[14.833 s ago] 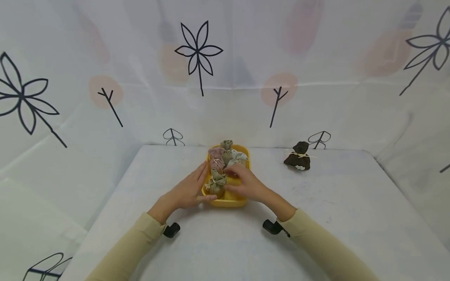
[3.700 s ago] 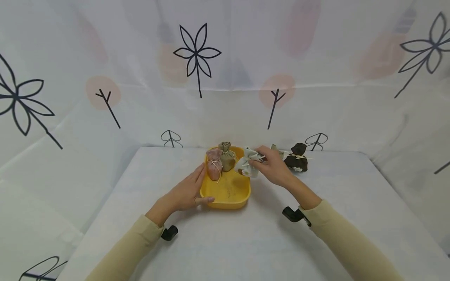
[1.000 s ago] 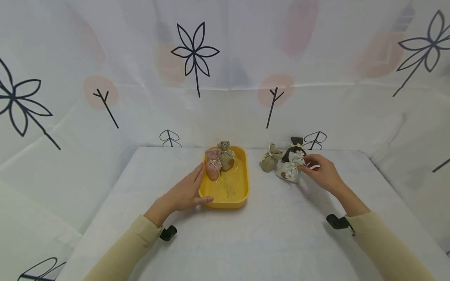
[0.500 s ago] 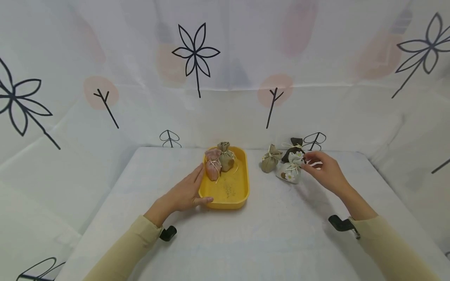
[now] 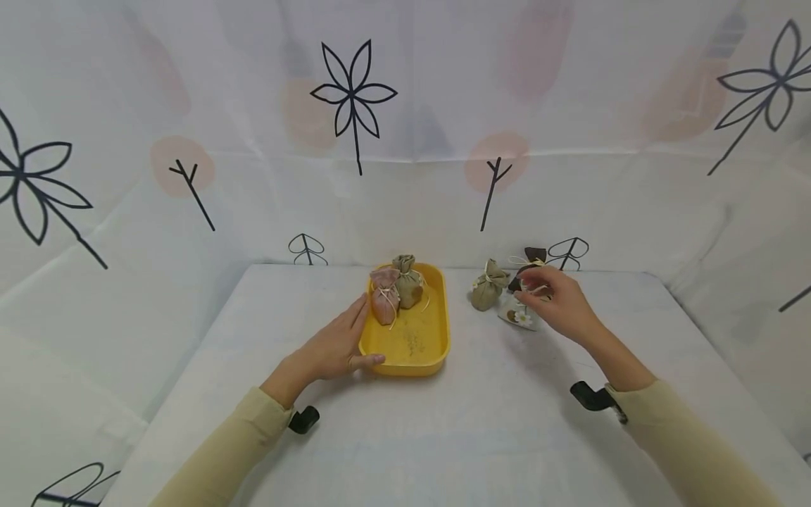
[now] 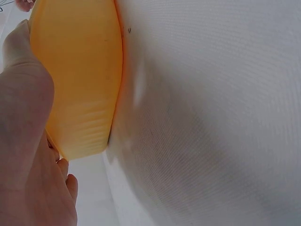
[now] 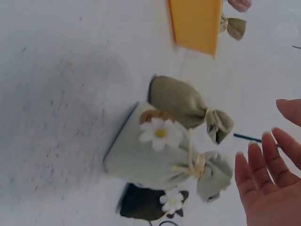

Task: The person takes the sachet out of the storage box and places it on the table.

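My left hand (image 5: 332, 345) lies along the left side of the yellow tray (image 5: 412, 352), fingers straight on its wall and thumb at the near rim. Inside the tray, at the far left, a pink cloth pouch (image 5: 384, 304) leans by a beige-green pouch (image 5: 408, 287). My right hand (image 5: 565, 306) hovers over a pale grey-green pouch (image 5: 519, 317) with a daisy, partly hiding it in the head view. The right wrist view shows the fingers apart from that pouch (image 7: 146, 157), holding nothing. Beside it stand an olive pouch (image 5: 486, 290) and a dark brown pouch (image 5: 536, 255).
A white cloth covers the table (image 5: 405, 436). Right behind the tray and pouches rises a white curtain (image 5: 418, 204) printed with flowers and twigs. Small black wrist cameras hang under both sleeves.
Since the oldest frame, the olive and pale pouches have moved from the tray to beside the dark one. My right hand has let go of the pale pouch and shifted left over it.
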Available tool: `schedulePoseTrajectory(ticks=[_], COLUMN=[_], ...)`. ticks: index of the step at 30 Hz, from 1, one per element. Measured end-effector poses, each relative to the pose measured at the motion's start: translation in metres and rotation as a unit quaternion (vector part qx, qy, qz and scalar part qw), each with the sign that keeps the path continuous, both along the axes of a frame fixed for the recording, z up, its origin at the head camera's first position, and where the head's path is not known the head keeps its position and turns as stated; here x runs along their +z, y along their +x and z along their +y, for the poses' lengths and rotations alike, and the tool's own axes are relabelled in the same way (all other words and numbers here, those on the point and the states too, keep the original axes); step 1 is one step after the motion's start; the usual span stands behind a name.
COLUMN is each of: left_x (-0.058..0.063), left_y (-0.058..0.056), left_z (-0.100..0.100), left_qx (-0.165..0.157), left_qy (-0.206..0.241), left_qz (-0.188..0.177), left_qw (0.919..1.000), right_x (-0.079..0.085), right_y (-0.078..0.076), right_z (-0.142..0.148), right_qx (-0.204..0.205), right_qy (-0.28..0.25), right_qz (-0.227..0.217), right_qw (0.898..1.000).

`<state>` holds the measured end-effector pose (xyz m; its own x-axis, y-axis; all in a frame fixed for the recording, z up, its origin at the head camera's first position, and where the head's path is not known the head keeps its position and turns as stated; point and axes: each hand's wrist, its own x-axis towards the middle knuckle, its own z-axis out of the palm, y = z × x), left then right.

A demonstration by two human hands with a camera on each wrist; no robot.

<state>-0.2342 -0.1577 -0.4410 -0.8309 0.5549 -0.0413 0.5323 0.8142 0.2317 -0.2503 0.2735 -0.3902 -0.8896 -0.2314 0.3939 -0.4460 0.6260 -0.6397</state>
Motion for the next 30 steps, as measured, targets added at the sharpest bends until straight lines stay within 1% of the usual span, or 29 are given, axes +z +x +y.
schedulePoseTrajectory(ticks=[6, 16, 22, 27, 30], left_x=[0.0, 0.002, 0.003, 0.002, 0.001], left_y=[0.0, -0.001, -0.002, -0.003, -0.004], left_z=[0.0, 0.001, 0.001, 0.0, 0.0], left_qx=[0.005, 0.001, 0.001, 0.0, -0.004], left_qy=[-0.001, -0.006, -0.004, -0.006, -0.008], left_qz=[-0.004, 0.003, -0.003, -0.002, 0.0], left_qw=[1.0, 1.0, 1.0, 1.0, 1.0], right_x=[-0.001, 0.002, 0.005, 0.004, 0.001], right_y=[-0.006, -0.014, -0.02, -0.023, -0.025], right_z=[-0.018, -0.051, -0.073, -0.095, -0.108], right_qx=[0.029, 0.049, 0.066, 0.096, 0.105], right_qy=[-0.02, -0.008, -0.015, -0.037, -0.038], right_qz=[-0.023, -0.046, -0.086, -0.096, -0.096], right_qw=[0.999, 0.998, 0.994, 0.99, 0.989])
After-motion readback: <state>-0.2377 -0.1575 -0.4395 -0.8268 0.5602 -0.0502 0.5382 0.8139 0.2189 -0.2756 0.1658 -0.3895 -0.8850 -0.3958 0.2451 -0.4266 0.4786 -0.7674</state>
